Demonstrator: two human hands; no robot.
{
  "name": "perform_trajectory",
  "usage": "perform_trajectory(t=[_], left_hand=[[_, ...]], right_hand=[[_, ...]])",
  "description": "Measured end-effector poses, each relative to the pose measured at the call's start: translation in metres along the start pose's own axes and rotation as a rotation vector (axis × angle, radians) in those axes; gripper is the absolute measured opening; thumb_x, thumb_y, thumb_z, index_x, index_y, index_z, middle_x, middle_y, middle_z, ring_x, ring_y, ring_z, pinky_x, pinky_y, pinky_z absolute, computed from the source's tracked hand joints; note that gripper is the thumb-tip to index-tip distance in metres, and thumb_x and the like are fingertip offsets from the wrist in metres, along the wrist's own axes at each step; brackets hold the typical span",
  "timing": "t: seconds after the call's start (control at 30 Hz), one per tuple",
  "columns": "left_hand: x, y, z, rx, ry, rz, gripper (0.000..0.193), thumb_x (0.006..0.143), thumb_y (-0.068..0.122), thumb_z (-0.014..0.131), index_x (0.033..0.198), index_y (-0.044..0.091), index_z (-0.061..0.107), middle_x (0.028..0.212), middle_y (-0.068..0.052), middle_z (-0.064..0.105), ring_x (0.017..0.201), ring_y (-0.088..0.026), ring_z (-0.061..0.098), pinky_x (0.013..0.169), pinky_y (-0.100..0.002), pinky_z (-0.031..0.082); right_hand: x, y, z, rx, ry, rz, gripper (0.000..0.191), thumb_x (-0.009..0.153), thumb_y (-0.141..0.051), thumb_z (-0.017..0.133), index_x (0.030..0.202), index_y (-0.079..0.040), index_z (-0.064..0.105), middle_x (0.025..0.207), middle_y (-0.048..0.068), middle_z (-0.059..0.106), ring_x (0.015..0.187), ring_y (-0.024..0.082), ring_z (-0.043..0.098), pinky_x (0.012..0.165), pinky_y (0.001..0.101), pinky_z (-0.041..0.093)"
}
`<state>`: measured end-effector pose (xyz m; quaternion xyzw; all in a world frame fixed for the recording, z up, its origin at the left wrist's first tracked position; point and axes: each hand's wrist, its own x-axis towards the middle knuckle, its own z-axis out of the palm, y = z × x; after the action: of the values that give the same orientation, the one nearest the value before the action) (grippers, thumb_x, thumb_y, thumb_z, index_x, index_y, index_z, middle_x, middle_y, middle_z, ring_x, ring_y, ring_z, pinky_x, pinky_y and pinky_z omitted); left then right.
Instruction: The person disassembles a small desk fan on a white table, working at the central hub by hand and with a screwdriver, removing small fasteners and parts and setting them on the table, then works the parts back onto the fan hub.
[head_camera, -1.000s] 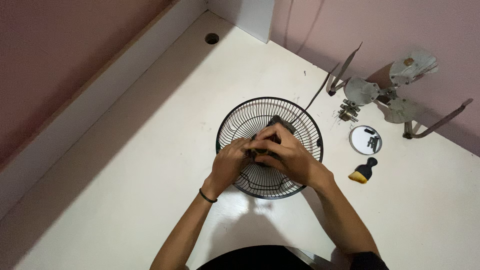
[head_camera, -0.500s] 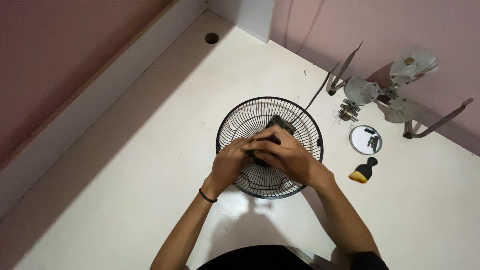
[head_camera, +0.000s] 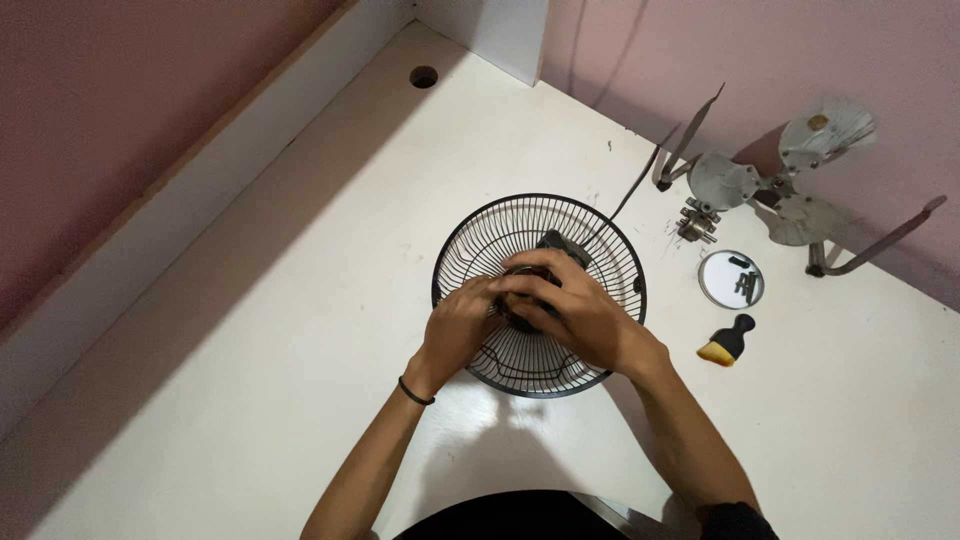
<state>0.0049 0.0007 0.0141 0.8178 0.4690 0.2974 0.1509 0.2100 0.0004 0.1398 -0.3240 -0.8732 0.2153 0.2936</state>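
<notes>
1. A round black wire fan guard (head_camera: 600, 235) is seen lying flat on the white tabletop (head_camera: 250, 400), centre frame.
2. A dark motor hub (head_camera: 555, 243) at the guard's middle is gripped by the left hand (head_camera: 460, 325) and right hand (head_camera: 575, 310), pressed together.
3. At 3 o'clock: a small round metal dish (head_camera: 731, 279) and a black-handled yellow brush (head_camera: 726, 342).
4. At 2 o'clock: grey fan blades (head_camera: 790, 185).

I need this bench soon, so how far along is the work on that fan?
Already off: the metal blade assembly lies against the wall, and small dark parts sit in a round lid near a small brush. In hand: the left hand and right hand both grip the dark hub at the centre of the black wire guard. Left: whatever they hold remains in the guard.
</notes>
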Motion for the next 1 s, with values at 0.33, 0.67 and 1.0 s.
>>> perform_trajectory(t=[0.33, 0.67, 1.0], left_hand=[[-0.0004, 0.0025, -0.0039, -0.013, 0.007, 0.004, 0.047, 0.074, 0.011, 0.085, 0.117, 0.0, 0.068, 0.117, -0.016, 0.073, 0.116, -0.033, 0.068, 0.095, -0.044, 0.056], [-0.0002, 0.0012, -0.0025, -0.029, -0.004, -0.003, 0.048, 0.076, 0.011, 0.084, 0.121, 0.002, 0.069, 0.12, -0.014, 0.073, 0.121, -0.033, 0.064, 0.098, -0.045, 0.054], [0.0014, 0.0015, -0.0006, 0.015, 0.001, 0.031, 0.044, 0.079, 0.013, 0.083, 0.12, 0.003, 0.071, 0.125, -0.012, 0.072, 0.122, -0.029, 0.066, 0.102, -0.042, 0.055]], right_hand=[[-0.0008, 0.0028, -0.0004, 0.025, -0.042, -0.023, 0.04, 0.095, -0.012, 0.067, 0.135, -0.01, 0.061, 0.134, 0.008, 0.06, 0.12, 0.026, 0.062, 0.103, 0.0432, 0.052], [0.0001, 0.0004, -0.0018, 0.063, -0.058, 0.022, 0.04, 0.093, -0.012, 0.069, 0.132, -0.011, 0.063, 0.131, 0.007, 0.061, 0.118, 0.025, 0.064, 0.101, 0.041, 0.054], [-0.0006, 0.0033, 0.0018, 0.018, -0.079, 0.064, 0.034, 0.089, -0.017, 0.073, 0.122, -0.015, 0.068, 0.118, 0.005, 0.062, 0.104, 0.024, 0.064, 0.091, 0.0391, 0.055]])
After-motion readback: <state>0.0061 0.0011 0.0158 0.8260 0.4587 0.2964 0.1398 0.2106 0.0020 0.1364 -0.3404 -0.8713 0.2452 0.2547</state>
